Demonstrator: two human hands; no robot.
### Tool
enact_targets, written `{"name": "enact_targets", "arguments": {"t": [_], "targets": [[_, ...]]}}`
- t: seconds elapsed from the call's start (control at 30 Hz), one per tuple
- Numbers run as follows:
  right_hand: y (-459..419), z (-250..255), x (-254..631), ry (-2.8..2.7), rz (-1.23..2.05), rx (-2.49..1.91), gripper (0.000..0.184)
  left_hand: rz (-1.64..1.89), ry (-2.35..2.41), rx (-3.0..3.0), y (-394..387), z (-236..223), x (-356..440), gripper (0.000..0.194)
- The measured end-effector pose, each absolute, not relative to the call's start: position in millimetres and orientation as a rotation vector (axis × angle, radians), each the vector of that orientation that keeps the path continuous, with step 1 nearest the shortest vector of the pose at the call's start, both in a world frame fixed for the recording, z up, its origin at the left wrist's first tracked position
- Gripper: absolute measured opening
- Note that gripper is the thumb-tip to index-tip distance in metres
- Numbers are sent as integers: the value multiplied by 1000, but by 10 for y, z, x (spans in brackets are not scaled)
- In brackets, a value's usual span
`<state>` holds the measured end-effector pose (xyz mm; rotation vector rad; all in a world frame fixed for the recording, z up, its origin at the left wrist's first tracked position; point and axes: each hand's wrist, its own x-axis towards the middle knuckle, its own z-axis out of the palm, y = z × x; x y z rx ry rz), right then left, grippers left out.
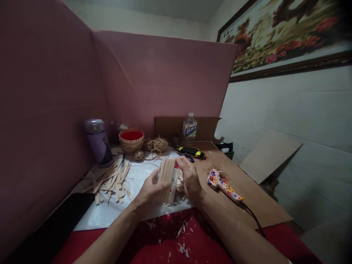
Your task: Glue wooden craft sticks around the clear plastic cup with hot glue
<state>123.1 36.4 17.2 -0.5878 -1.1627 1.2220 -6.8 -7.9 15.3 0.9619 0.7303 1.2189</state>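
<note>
Both hands hold a small block built of pale wooden craft sticks (167, 178) upright over a white sheet (115, 212). My left hand (150, 189) wraps its left side, fingers closed on it. On its right side my right hand (189, 178) grips it, thumb near the top. A loose pile of craft sticks (111, 179) lies to the left. A glue gun with coloured spots (224, 185) rests on the brown board (247, 190) to the right, its black cord trailing toward me.
At the back stand a purple flask (98, 141), a woven basket with red inside (131, 139), twine balls (156, 145), a water bottle (189, 126) and a yellow-black cutter (191, 151). Pink partition walls (55, 91) close in left and back. Wood chips litter the red cloth (176, 238).
</note>
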Motion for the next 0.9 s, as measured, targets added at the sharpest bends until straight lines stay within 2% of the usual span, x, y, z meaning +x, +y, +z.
{"name": "enact_targets", "arguments": {"t": [0.73,0.9], "targets": [[349,187,1262,-1230,1184,-668,34,1096,669,949,-108,163,-103,43],[385,151,1267,-1215,1201,-662,34,1078,712,957,-135,193,-102,47]]}}
